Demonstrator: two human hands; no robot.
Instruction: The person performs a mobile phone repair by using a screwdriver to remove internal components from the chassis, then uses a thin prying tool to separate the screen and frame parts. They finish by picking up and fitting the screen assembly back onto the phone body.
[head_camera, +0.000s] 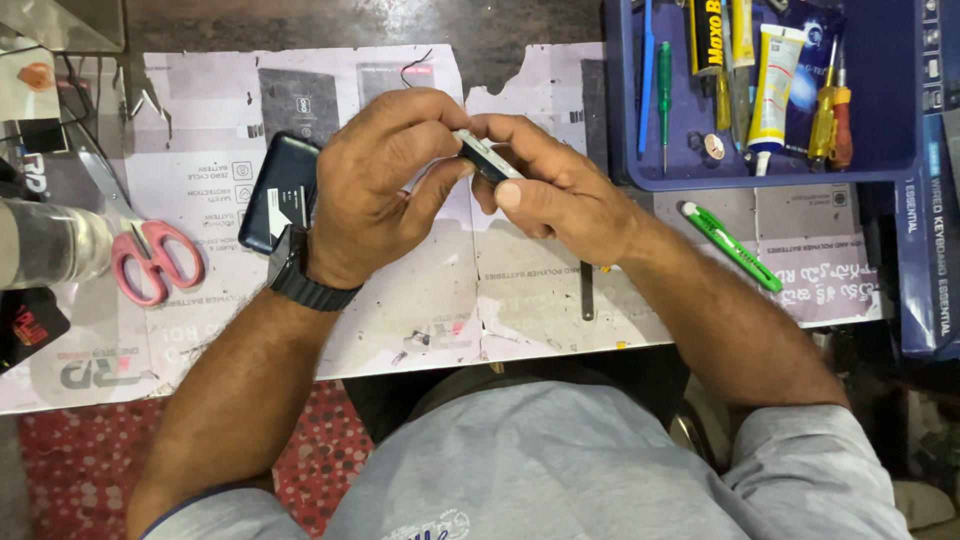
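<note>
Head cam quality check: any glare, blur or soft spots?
Head view: even light and sharp on both hands, left hand and right hand, gripping the small white-edged flat device; glare on the dark tabletop strip; the clear plastic cylinder at the left edge looks soft.

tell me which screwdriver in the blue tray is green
The thin green screwdriver on the tray's left side; the other screwdriver, on the right, has a yellow and red handle.

Bright, even overhead light; soft shadows under the hands; glare above the paper mat (420, 300); sharp focus.
</note>
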